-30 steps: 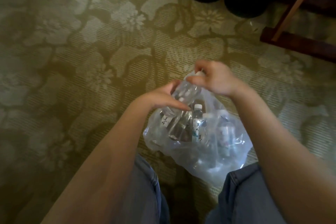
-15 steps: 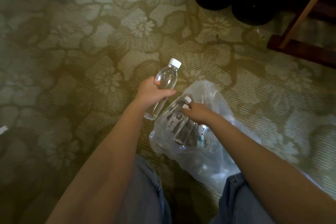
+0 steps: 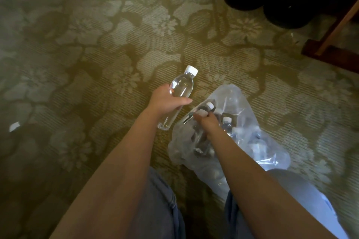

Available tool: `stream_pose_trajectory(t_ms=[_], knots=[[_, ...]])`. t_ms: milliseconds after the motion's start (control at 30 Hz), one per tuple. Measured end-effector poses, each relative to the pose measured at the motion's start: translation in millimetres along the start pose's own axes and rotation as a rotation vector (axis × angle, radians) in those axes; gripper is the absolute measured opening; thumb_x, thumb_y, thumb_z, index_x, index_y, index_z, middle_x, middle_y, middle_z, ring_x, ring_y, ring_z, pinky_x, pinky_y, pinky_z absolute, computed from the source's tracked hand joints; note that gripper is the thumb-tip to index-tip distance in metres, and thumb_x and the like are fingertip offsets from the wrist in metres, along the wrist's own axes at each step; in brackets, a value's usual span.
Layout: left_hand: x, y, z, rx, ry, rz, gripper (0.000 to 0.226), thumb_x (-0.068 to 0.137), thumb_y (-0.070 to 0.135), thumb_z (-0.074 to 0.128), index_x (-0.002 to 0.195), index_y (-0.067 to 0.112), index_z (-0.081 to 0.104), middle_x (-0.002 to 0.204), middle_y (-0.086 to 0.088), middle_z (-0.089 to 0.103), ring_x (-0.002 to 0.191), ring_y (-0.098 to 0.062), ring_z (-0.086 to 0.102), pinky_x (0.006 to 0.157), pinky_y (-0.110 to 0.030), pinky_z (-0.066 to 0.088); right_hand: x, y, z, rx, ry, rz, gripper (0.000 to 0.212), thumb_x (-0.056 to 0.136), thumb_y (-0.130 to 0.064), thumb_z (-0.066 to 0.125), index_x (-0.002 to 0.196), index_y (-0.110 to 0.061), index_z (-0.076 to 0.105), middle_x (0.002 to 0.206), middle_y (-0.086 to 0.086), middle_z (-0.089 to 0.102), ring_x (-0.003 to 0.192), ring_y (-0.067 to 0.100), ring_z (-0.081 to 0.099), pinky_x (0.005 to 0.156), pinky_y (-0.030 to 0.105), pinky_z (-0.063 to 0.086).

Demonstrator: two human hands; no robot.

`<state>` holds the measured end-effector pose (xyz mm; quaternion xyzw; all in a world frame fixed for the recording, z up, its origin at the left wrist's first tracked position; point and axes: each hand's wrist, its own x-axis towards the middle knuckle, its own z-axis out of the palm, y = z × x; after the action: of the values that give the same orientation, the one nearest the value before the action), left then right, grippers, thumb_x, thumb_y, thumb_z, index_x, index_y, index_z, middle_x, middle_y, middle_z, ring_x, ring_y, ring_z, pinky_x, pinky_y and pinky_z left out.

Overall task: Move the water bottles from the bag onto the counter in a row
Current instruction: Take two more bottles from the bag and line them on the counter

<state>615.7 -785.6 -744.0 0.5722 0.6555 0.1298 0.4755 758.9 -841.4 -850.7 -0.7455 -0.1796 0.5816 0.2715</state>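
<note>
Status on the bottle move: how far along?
Done: no counter or row in view, nothing visibly placed. In hand: left hand holds a bottle outside the bag; right hand grips a second bottle inside it. Left: more capped bottles in the bag, then the whole row.

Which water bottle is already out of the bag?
The bottle in the left hand, held over the carpet; the others sit inside the bag, where the right hand grips a second bottle.
</note>
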Motion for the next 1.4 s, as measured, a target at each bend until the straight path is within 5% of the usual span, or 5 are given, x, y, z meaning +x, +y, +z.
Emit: stream_pose_trajectory(t_ms=[333,533,867,1200,1400], knots=[[-50.8,53.0,-19.7,-0.176,0.130,-0.042,0.047,0.052,0.041,0.086,0.088,0.028,0.058,0.088,0.010,0.066,0.078,-0.003,0.063,0.059,-0.018,0.044,-95.1,-46.3,-26.0,-0.240,0.213,-0.386,0.036,0.088,-0.036,0.060,0.114,-0.017,0.042,0.076,-0.005,0.057,0.071,0.020,0.057,0.053,0.025,0.035],[-113.2,140.2,-68.3,-0.170,0.097,-0.008,0.042,0.054,0.043,0.084,0.080,0.034,0.052,0.083,0.015,0.063,0.074,0.001,0.061,0.057,-0.016,0.043,-194.1,-134.2,-70.3,-0.134,0.297,-0.434,0.050,0.091,-0.039,0.057,0.125,-0.007,0.038,0.103,0.009,0.062,0.094,0.027,0.060,0.076,0.035,0.046],[-257.0,319.1,-178.8,-0.227,0.188,0.025,0.057,0.057,0.055,0.081,0.097,0.023,0.055,0.087,0.010,0.062,0.077,-0.004,0.062,0.057,-0.017,0.044,-420.9,-296.1,-148.2,-0.063,0.329,-0.630,0.031,0.090,-0.039,0.059,0.099,-0.018,0.038,0.079,-0.014,0.053,0.071,-0.002,0.053,0.060,0.017,0.039],[-361.2,425.7,-273.7,-0.312,0.274,0.019,0.041,0.061,0.040,0.081,0.092,0.029,0.057,0.086,0.009,0.064,0.077,-0.008,0.062,0.059,-0.024,0.047,-594.0,-410.1,-181.0,-0.135,0.333,-0.803,0.029,0.085,-0.050,0.058,0.088,-0.026,0.042,0.085,-0.001,0.060,0.075,0.011,0.060,0.067,0.031,0.047],[-366.1,430.0,-340.1,-0.274,0.305,0.083,0.073,0.040,0.061,0.075,0.102,0.029,0.054,0.094,0.012,0.062,0.081,-0.007,0.063,0.066,-0.026,0.050,-616.8,-462.1,-133.1,-0.159,0.327,-0.873,0.031,0.091,-0.042,0.055,0.099,-0.015,0.041,0.085,-0.001,0.055,0.073,0.013,0.058,0.069,0.035,0.049]])
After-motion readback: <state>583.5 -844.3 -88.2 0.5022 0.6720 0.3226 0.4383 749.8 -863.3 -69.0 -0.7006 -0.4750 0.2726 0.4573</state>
